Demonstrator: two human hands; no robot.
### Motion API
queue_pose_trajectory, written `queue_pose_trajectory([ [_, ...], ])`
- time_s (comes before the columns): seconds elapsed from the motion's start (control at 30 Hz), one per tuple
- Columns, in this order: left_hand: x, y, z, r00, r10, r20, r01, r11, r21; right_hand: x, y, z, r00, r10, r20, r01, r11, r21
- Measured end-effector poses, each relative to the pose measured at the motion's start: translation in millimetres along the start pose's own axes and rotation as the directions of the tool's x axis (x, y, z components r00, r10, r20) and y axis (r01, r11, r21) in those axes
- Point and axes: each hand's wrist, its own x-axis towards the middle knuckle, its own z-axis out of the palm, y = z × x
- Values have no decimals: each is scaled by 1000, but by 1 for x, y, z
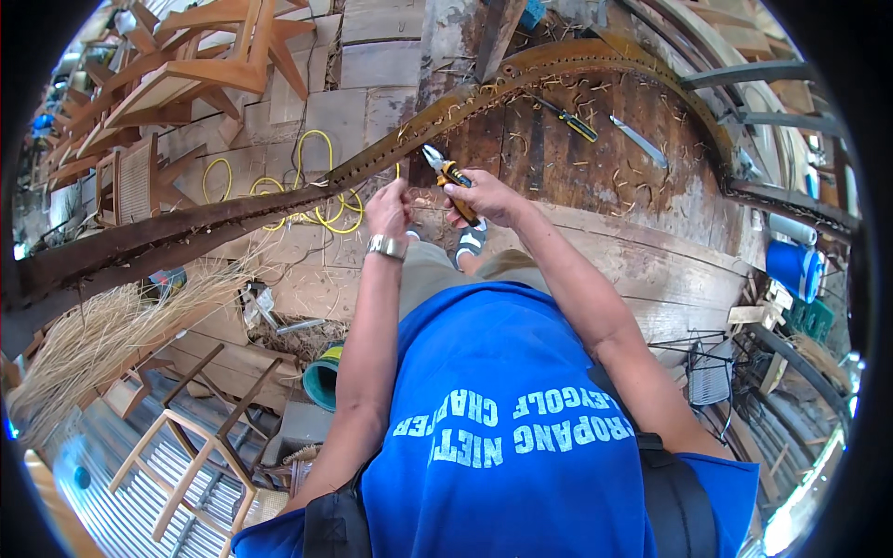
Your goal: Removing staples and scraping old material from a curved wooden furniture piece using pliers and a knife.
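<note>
My right hand (479, 197) is wrapped round a pair of combination pliers (456, 175) with black and yellow handles. The metal jaws point up and left, close to a long curved wooden rail (400, 144) with a row of small holes along its edge. Left of the pliers, my left hand (387, 206) is closed in a pinch below the rail. A short, thin yellow strand (398, 170) rises from its fingertips toward the holes. The strand's lower end is hidden in the fingers.
Beyond the rail lie a yellow-black screwdriver (579, 126), a knife-like blade (639, 140) and scattered strand scraps. Yellow cord (339, 212) loops on the floor at left. Wooden chair frames (219, 70) stand far left. Loose cane strands (102, 339) pile at near left; a blue roll (793, 270) stands right.
</note>
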Motion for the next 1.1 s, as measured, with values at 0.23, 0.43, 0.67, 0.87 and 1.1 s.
queue_pose_trajectory([
  [0.23,-8,-8,-74,868,496,1,-155,269,951,-1,10,4,1000,19,22,-20,997,78],
  [0.43,-40,22,-36,724,650,229,-579,394,713,4,7,10,1000,-2,6,1,997,78],
  [0.67,18,54,-2,435,832,345,-645,21,764,-3,5,14,1000,14,-26,-10,987,157],
  [0.87,64,52,1,735,592,330,-449,60,892,0,15,11,997,75,-29,-73,996,57],
  [1.1,65,54,3,773,542,330,-407,24,913,7,12,18,1000,0,-24,3,991,131],
])
